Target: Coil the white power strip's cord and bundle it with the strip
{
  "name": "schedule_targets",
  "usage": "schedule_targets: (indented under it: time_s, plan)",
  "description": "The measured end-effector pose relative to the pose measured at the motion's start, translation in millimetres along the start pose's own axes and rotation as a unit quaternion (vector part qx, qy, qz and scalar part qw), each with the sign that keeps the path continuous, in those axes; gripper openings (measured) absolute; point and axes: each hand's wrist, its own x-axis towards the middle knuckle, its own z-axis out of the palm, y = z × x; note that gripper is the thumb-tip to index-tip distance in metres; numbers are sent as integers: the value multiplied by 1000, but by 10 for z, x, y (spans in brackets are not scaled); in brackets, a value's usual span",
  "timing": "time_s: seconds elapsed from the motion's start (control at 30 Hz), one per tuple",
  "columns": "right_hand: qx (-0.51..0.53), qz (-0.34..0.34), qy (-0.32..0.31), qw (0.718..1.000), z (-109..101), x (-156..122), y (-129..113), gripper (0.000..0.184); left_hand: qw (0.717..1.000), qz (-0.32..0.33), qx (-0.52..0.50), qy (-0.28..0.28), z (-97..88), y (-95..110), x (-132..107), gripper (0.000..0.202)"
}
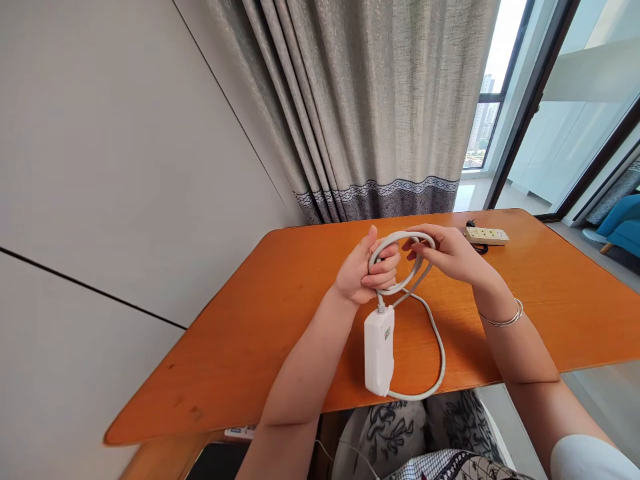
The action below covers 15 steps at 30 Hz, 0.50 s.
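Observation:
A white power cord (433, 320) is wound into a loose coil between my two hands, above the wooden table. My left hand (373, 267) is closed round the left side of the coil, thumb pointing up. The fingers of my right hand (440, 252) pinch the coil's upper right side. From the cord hangs a white rectangular box (379, 352), upright near the table's front edge, with a small printed label on it. Cord leaves the box at its top and near its bottom, where a long slack loop curves right and back up. I cannot tell exactly what kind of box it is.
A white power strip (486, 236) with a black cord and plug lies at the back right of the orange-brown table (240, 347). A grey curtain (390, 100) hangs behind the table. A white wall runs along the left, and a sliding glass door stands at the right.

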Motion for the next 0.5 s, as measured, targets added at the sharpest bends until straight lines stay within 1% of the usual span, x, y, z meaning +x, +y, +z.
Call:
schedule_targets:
  time_s: [0.13, 0.23, 0.3, 0.4, 0.5]
  plan:
    - [-26, -13, 6, 1000, 42, 13, 19, 29, 1000, 9, 0, 26, -8, 3, 24, 52]
    - [-3, -19, -6, 1000, 55, 32, 32, 29, 1000, 16, 5, 26, -20, 3, 25, 53]
    - [28, -14, -17, 999, 48, 46, 39, 27, 999, 28, 8, 21, -24, 2, 18, 53]
    - [94, 11, -25, 995, 29, 67, 50, 21, 998, 49, 16, 27, -22, 4, 5, 49]
    - [183, 49, -24, 982, 16, 81, 73, 17, 997, 60, 34, 41, -12, 17, -3, 45]
